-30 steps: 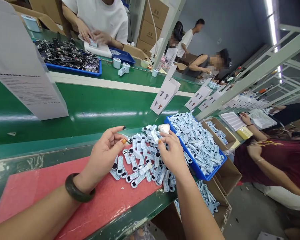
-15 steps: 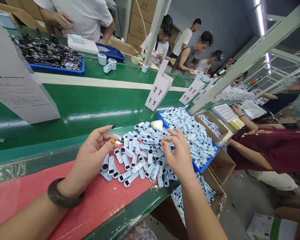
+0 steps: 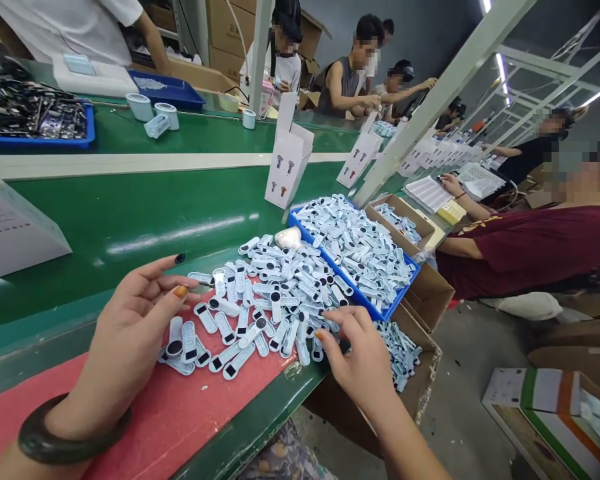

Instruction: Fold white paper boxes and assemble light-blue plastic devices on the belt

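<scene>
Many small light-blue plastic pieces with dark square or round ends lie in a loose pile (image 3: pixel 275 287) on a red mat (image 3: pixel 190 420). My left hand (image 3: pixel 135 313), with a dark bangle on its wrist, hovers at the pile's left edge. Its index finger is stretched out and parted from the thumb, and I see nothing held there. At the pile's near right edge is my right hand (image 3: pixel 360 353). A gap shows between its thumb and index finger, close to the pieces; its other fingers are partly hidden.
Behind the pile, a blue tray (image 3: pixel 405 293) is heaped with more pieces. Cardboard boxes (image 3: pixel 430 367) with similar pieces stand at the right. A white lump (image 3: pixel 289 238) touches the pile. White printed cartons (image 3: pixel 290 163) stand on the green conveyor (image 3: pixel 180 200). A co-worker in maroon (image 3: pixel 540 247) is at the right.
The view has swung right, so most things appear further left. My right hand has come down from over the pile to its near edge. The left hand stays at the pile's left edge.
</scene>
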`<state>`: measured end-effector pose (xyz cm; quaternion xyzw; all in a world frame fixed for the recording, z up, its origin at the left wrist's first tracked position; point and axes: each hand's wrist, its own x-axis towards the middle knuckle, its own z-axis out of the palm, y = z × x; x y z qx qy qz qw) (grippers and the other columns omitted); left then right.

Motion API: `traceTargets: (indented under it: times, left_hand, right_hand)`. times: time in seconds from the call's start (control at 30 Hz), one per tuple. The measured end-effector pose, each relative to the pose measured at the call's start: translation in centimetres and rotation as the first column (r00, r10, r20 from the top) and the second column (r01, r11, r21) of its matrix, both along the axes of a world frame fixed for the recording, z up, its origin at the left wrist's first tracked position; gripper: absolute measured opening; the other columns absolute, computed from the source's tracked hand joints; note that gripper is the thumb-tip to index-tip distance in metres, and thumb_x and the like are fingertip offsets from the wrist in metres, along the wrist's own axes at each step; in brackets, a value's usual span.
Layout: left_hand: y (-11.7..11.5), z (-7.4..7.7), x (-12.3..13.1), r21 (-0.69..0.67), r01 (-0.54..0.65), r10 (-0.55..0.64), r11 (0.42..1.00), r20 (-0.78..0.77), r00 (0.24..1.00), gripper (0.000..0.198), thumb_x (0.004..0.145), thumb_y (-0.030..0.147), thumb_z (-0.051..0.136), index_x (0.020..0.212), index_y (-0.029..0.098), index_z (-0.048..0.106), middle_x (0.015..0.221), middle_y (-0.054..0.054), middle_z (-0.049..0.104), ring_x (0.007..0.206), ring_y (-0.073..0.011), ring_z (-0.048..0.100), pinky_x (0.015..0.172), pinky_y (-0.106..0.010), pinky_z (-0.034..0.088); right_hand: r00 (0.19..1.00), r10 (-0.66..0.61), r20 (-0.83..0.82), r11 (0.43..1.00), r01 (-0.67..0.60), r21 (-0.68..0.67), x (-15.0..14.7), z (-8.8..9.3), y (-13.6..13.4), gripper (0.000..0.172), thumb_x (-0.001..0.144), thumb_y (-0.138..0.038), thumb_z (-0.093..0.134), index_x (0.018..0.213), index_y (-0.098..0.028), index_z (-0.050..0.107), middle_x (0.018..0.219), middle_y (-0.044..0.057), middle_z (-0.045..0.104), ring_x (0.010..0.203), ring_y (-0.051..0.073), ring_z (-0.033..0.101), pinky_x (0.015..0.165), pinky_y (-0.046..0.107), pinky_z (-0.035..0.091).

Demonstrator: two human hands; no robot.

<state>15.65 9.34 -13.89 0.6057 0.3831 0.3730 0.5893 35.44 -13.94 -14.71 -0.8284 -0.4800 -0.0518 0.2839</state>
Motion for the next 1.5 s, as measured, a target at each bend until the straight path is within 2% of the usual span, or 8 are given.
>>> traceTargets:
  times: [0.27, 0.37, 0.57, 0.73, 0.87, 1.07, 1.17, 1.5]
  left_hand:
    - [-0.1, 0.5, 0.1, 0.014, 0.012, -0.012, 1.0, -0.02, 1.0, 0.044, 0.089, 0.031, 0.068, 0.131, 0.03, 0.057, 0.101, -0.004, 0.072, 0.089, -0.0193, 0.072, 0.071, -0.024, 0.057]
    - [-0.1, 0.5, 0.1, 0.008, 0.03, -0.03, 1.0, -0.012, 0.999, 0.045, 0.089, 0.032, 0.068, 0.133, 0.03, 0.056, 0.102, -0.005, 0.072, 0.091, -0.021, 0.072, 0.072, -0.025, 0.057]
    - [-0.1, 0.5, 0.2, 0.001, 0.031, -0.031, 1.0, 0.017, 0.999, 0.044, 0.089, 0.032, 0.068, 0.132, 0.027, 0.057, 0.101, -0.005, 0.07, 0.086, -0.0189, 0.071, 0.071, -0.025, 0.058]
    - [0.0, 0.3, 0.2, 0.003, 0.042, -0.042, 0.999, 0.019, 0.999, 0.045, 0.089, 0.031, 0.068, 0.132, 0.027, 0.056, 0.102, -0.004, 0.07, 0.086, -0.0172, 0.07, 0.073, -0.022, 0.057]
    - [0.1, 0.1, 0.1, 0.023, 0.026, -0.026, 0.999, 0.028, 0.999, 0.045, 0.089, 0.029, 0.068, 0.133, 0.028, 0.056, 0.1, -0.004, 0.07, 0.085, -0.0169, 0.071, 0.073, -0.022, 0.057]
    - [0.0, 0.2, 0.1, 0.024, 0.03, -0.03, 0.999, 0.03, 0.999, 0.046, 0.088, 0.03, 0.07, 0.132, 0.028, 0.057, 0.1, -0.005, 0.071, 0.085, -0.0181, 0.071, 0.072, -0.023, 0.057]
    - [-0.1, 0.3, 0.1, 0.026, 0.024, -0.024, 0.999, 0.024, 0.999, 0.046, 0.088, 0.03, 0.069, 0.132, 0.028, 0.057, 0.101, -0.005, 0.071, 0.086, -0.0188, 0.071, 0.072, -0.024, 0.057]
    - [0.0, 0.4, 0.1, 0.032, 0.025, -0.026, 0.999, 0.017, 1.0, 0.049, 0.087, 0.03, 0.07, 0.133, 0.027, 0.056, 0.101, -0.005, 0.071, 0.086, -0.0201, 0.071, 0.07, -0.027, 0.059]
  right_hand:
    - [0.995, 0.098, 0.018, 0.991, -0.099, 0.09, -1.2, -2.2, 1.8, 0.024, 0.096, -0.028, 0.062, 0.119, -0.021, 0.061, 0.111, 0.011, 0.059, 0.097, 0.024, 0.064, 0.073, 0.036, 0.057]
    - [0.99, 0.14, 0.026, 0.977, -0.142, 0.161, -1.2, -2.1, 3.6, 0.023, 0.096, -0.024, 0.062, 0.119, -0.021, 0.062, 0.113, 0.012, 0.06, 0.103, 0.023, 0.063, 0.082, 0.037, 0.057]
    - [0.974, 0.206, 0.09, 0.959, -0.219, 0.178, -1.5, -1.4, 6.1, 0.017, 0.097, -0.022, 0.06, 0.112, -0.024, 0.067, 0.118, 0.009, 0.063, 0.097, 0.021, 0.063, 0.082, 0.039, 0.056]
    - [0.993, 0.101, 0.059, 0.954, -0.113, 0.277, -0.8, -1.3, 5.4, 0.019, 0.097, -0.016, 0.057, 0.109, -0.024, 0.068, 0.128, 0.011, 0.057, 0.093, 0.019, 0.064, 0.083, 0.04, 0.057]
    - [0.997, 0.072, 0.025, 0.957, -0.076, 0.281, -0.1, -1.1, 4.2, 0.021, 0.098, -0.018, 0.055, 0.113, -0.026, 0.067, 0.122, 0.01, 0.06, 0.108, 0.023, 0.063, 0.087, 0.041, 0.056]
    - [0.985, 0.172, 0.027, 0.959, -0.173, 0.223, -1.8, -0.7, 2.7, 0.011, 0.095, -0.026, 0.064, 0.105, -0.023, 0.067, 0.103, 0.008, 0.065, 0.096, 0.022, 0.063, 0.08, 0.039, 0.054]
    - [0.974, 0.219, 0.057, 0.957, -0.226, 0.184, -3.0, -1.1, 1.9, 0.017, 0.092, -0.035, 0.07, 0.103, -0.022, 0.066, 0.096, 0.007, 0.065, 0.089, 0.021, 0.063, 0.075, 0.038, 0.051]
    - [0.979, 0.188, 0.078, 0.972, -0.197, 0.128, -4.2, -2.5, 1.9, 0.016, 0.098, -0.02, 0.06, 0.112, -0.025, 0.064, 0.104, 0.005, 0.07, 0.094, 0.019, 0.064, 0.077, 0.036, 0.048]
